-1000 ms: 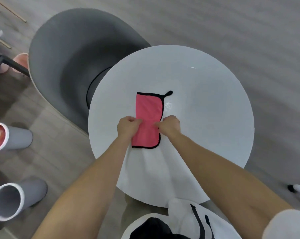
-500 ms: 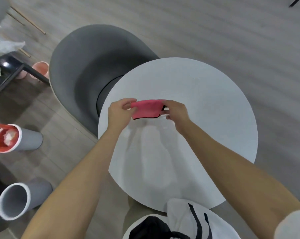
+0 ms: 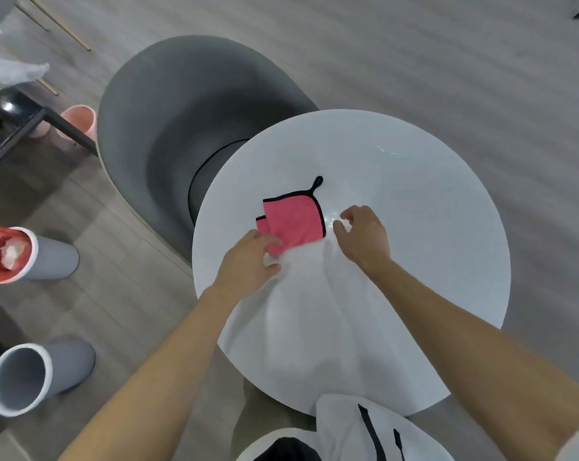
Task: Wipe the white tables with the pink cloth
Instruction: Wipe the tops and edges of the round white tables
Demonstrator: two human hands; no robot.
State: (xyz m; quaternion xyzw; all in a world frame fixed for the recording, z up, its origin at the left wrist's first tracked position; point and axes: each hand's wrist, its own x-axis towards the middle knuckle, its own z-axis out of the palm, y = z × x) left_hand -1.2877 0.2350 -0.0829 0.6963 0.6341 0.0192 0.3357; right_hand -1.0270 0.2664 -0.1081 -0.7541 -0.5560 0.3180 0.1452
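Pink cloth (image 3: 294, 221) lies folded flat on the white table (image 3: 414, 261), a bit left of the tabletop's middle. Its black trim shows & the black hanging loop points to the table's far side. Left hand (image 3: 248, 264) is at the cloth's near left corner, fingers curled over it & gripping that corner. Right hand (image 3: 364, 237) is over the tabletop just right of the cloth, fingers loosely curled, holding nothing. Can't tell if its thumb touches the cloth's edge. Grey chair (image 3: 168, 121) stands at the table's far left, seat partly under the top. Left of the table, on the floor: grey bin w/ red liner (image 3: 45, 257), then a second grey bin (image 3: 32, 374) nearer.
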